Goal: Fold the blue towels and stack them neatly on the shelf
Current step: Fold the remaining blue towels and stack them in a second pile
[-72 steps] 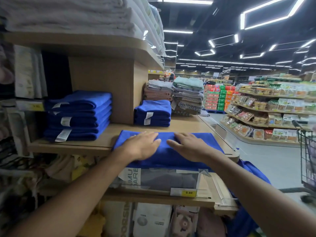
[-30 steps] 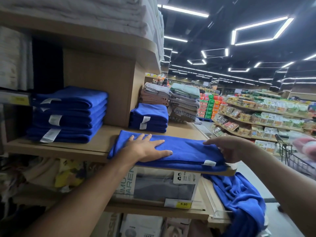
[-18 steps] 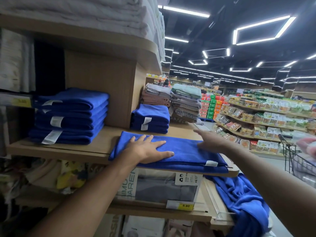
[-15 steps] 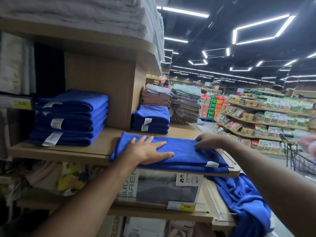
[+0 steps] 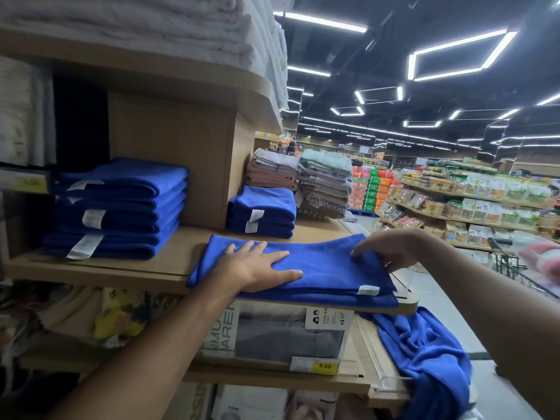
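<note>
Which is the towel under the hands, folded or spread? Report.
Folded: the blue towel lies in flat stacked layers on the shelf, left hand pressing it, right hand gripping its edge.

A shop: a large supermarket. A wooden shelf [image 5: 169,262] carries folded goods in stacks: blue towels [image 5: 121,207] with their labels showing, white towels [image 5: 151,28] on the board above, grey and green ones [image 5: 325,180] further along. A yellow price tag [image 5: 325,365] reading 5.80 sits on the lower shelf edge, in front of a boxed textile pack [image 5: 288,331]. Across the aisle, long racks [image 5: 472,204] hold packaged food in rows, with red and green cartons [image 5: 372,189] stacked at the far end. A trolley [image 5: 509,262] stands at the right. Strip lights [image 5: 454,56] hang from a dark ceiling
</note>
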